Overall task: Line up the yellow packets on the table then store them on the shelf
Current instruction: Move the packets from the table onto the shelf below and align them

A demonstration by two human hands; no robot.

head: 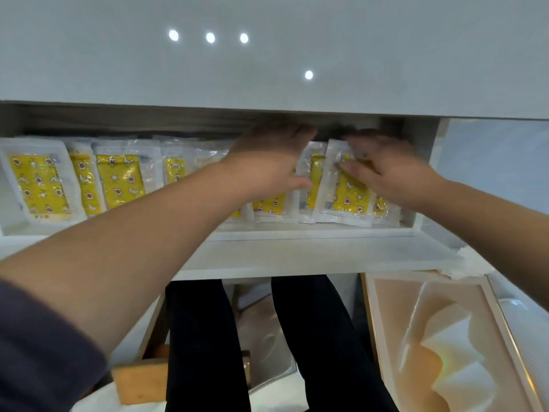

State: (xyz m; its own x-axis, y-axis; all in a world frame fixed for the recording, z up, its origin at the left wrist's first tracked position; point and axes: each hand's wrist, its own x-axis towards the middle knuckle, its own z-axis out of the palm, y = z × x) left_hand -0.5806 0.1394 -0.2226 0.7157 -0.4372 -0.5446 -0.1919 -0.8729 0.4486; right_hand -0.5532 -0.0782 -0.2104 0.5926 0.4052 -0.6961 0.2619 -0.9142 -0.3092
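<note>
White cabinet panel (267, 69) with four bright light spots (210, 37) sat directly over the shelf (297, 251), an open white cubby at mid frame. Inside the shelf the yellow packets (118, 179) stood in a row leaning toward its back wall. They had clear wrappers and yellow print with stars and moons, and ran from the shelf's left end to its right end, some overlapping. Our left hand (270, 162) was inside the shelf right of centre, palm down over the packet tops. Its fingers (285, 132) were straight and blurred, thumb out to the side. It gripped nothing we could see and just rested against the packets. Our right hand (386, 171) was at the shelf's right end on the front packet (347, 197). The thumb lay across the packet's face and the fingers curled over its top edge, pinching it, though blur was heavy there. Front packet stood tilted, bottom edge on the shelf floor, touching the packets behind it. Below the shelf were our legs in dark trousers (202, 337) and a framed picture (445, 337) leaning at lower right. A crumpled white tissue (466, 263) lay by the shelf's lower right corner, a wooden block (139, 385) at lower left. Dark sleeve (38, 352) covered the left arm, below and left of the shelf.
</note>
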